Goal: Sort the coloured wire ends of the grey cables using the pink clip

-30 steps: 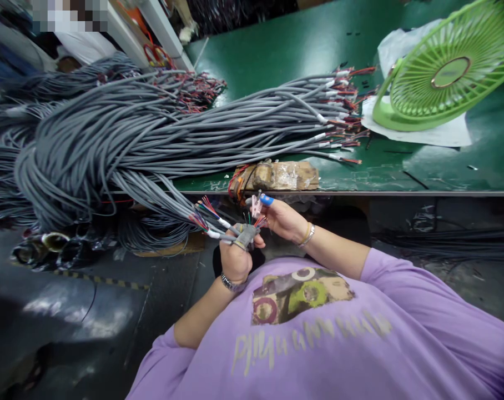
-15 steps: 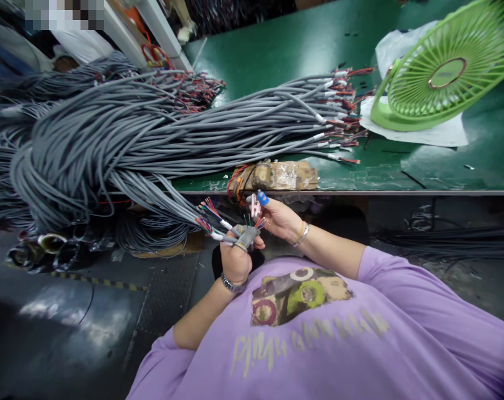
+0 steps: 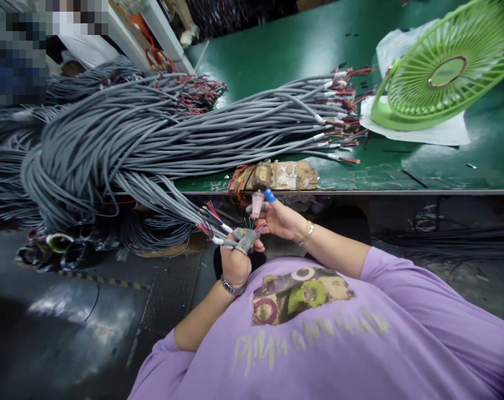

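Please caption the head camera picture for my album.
Left hand gripping grey cables, right hand by a small pink piece, before a green table with a fan.

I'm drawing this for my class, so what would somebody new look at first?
Probably the big heap of long, grey, round cables, spread over the left and middle of the shiny green tabletop. The round, lime-green plastic fan stands out too, on a white sheet at the right. Just below the near edge, the left hand, with grey finger covers, grips some grey cable ends beside the right hand and its bright blue thumb cover.
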`<state>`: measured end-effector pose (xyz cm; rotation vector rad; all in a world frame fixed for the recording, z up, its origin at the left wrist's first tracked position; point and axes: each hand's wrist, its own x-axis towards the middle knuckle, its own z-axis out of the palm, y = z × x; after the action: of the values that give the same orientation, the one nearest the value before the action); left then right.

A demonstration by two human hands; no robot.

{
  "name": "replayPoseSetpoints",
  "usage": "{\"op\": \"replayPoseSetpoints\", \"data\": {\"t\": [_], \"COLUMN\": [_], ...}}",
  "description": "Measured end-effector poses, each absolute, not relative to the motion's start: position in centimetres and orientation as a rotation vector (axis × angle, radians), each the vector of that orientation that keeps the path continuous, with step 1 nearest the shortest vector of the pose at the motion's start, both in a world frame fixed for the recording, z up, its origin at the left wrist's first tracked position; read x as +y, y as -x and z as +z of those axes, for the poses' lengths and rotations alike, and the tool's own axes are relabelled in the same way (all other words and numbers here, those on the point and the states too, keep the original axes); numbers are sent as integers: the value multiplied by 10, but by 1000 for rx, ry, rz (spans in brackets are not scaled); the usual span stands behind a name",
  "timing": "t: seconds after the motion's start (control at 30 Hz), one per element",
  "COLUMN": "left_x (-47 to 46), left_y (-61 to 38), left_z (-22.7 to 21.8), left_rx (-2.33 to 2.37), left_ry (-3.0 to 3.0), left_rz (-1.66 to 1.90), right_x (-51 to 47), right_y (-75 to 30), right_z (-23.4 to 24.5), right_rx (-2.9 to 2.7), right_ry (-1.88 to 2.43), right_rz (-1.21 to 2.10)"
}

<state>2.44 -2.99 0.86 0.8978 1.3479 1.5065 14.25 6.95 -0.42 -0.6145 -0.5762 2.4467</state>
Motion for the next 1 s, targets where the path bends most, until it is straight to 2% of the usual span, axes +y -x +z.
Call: {"op": "replayPoseSetpoints", "data": {"t": [0.17, 0.5, 0.8, 1.0], "left_x": [-36, -28, -28, -28], "left_y": [-18, -10, -14, -11], "left_z": [4, 10, -1, 0], "left_rx": [1394, 1446, 1415, 1366], "left_ry": [-1064, -1228, -952, -988], "left_rz": [1358, 916, 1286, 1177], "right_x": [75, 69, 63, 47], "right_y": [-162, -162, -176, -160], "right_z": [-7, 7, 0, -1], "right_rx": [-1033, -1523, -1366, -1235], "right_ry": [693, 628, 732, 764], "right_rz": [2533, 2142, 2147, 2003]}}
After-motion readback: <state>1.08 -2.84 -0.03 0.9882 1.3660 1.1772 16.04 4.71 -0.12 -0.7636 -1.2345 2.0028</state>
